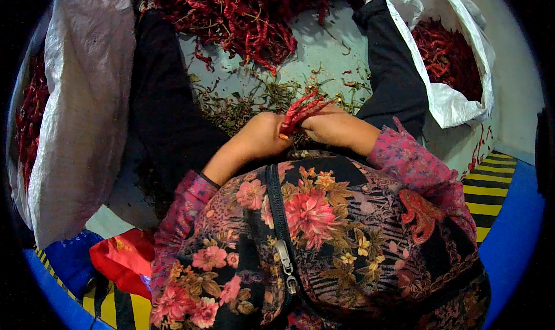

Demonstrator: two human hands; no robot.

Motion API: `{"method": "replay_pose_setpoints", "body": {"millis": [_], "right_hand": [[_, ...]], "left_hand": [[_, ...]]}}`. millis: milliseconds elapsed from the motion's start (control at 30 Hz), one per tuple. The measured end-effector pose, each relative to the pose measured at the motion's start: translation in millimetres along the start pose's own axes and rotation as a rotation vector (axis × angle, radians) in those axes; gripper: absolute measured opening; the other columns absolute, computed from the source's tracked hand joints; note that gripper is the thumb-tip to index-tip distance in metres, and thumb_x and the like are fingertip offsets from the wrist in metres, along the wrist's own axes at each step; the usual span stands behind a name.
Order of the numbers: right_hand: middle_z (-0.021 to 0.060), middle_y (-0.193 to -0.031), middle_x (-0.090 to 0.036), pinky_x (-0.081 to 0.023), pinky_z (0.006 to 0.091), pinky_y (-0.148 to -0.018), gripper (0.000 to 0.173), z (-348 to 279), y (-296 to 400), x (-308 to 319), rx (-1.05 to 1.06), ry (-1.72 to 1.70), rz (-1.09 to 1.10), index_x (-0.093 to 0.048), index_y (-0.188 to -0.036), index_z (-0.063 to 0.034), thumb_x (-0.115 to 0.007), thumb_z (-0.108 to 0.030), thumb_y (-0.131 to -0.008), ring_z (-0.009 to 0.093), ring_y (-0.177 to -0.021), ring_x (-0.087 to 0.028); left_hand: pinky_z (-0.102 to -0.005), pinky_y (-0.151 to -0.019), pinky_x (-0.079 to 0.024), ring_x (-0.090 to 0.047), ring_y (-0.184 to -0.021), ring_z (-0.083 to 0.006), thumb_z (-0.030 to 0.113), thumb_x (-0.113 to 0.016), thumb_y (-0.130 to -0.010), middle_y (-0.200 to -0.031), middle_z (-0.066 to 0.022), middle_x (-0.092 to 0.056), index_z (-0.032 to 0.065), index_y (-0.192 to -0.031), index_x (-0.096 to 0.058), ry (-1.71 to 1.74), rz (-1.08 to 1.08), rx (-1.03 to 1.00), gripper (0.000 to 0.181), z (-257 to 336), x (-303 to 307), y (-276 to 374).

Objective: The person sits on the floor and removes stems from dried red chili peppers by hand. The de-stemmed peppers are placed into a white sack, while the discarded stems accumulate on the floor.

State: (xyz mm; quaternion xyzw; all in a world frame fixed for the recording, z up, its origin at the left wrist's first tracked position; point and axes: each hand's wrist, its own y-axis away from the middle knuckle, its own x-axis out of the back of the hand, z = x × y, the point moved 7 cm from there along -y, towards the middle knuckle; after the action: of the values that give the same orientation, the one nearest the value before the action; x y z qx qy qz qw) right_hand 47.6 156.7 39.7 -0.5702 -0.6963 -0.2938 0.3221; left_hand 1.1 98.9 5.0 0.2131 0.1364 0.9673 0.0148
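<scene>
A small bunch of dried red chili peppers [302, 110] is held between my two hands, low in front of the body. My left hand [263, 131] closes around the lower left side of the bunch. On the other side, my right hand [331, 124] grips it near the upper ends, where a few stems show. The fingertips of both hands are mostly hidden beneath the peppers and by the hands themselves. Below and beyond the hands, a scatter of loose stems and bits [230, 109] covers the floor between the legs.
A large heap of dried chilies [243, 18] lies on the pale floor [321, 44] ahead. White woven sacks with chilies stand at the left [86, 113] and right [459, 106]. A red bag [123, 260] sits at lower left. Yellow-black striped tape [490, 178] edges a blue floor area [516, 226].
</scene>
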Motion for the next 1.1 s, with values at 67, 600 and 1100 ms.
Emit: {"method": "replay_pose_setpoints", "body": {"millis": [67,600,1100], "right_hand": [[0.0134,-0.072,-0.054,-0.041,0.0346,-0.058,0.011,3.6,-5.2,0.0,-0.057,-0.226,-0.072,-0.054,-0.07,-0.0022,-0.05,-0.012,-0.068,0.029,-0.065,-0.052],[0.0167,-0.069,-0.05,-0.037,0.0397,-0.054,0.029,129.4,-69.0,-42.0,-0.615,0.164,0.221,-0.048,-0.073,-0.001,-0.054,-0.029,-0.068,0.034,-0.063,-0.049],[0.0099,-0.086,-0.054,-0.04,0.0333,-0.073,0.017,23.4,0.4,-18.6,-0.161,-0.041,0.165,-0.054,-0.084,-0.0087,-0.047,-0.015,-0.07,0.025,-0.082,-0.051]], "left_hand": [[-0.0273,-0.054,-0.04,-0.049,-0.062,-0.0108,0.012,-0.058,-0.067,-0.07,-0.0056,-0.054,0.0028,-0.079,-0.05,0.428,-0.049,0.106,0.017,-13.4,4.6,8.1],[-0.0251,-0.051,-0.038,-0.046,-0.055,-0.0106,0.011,-0.054,-0.071,-0.065,-0.0005,-0.05,0.0035,-0.079,-0.051,0.839,0.705,0.366,0.011,-62.1,35.5,9.8],[-0.0318,-0.059,-0.04,-0.05,-0.067,-0.0255,0.002,-0.051,-0.066,-0.074,-0.012,-0.052,0.002,-0.083,-0.049,-0.047,0.359,-0.13,0.017,-13.4,13.7,-2.8]]}}
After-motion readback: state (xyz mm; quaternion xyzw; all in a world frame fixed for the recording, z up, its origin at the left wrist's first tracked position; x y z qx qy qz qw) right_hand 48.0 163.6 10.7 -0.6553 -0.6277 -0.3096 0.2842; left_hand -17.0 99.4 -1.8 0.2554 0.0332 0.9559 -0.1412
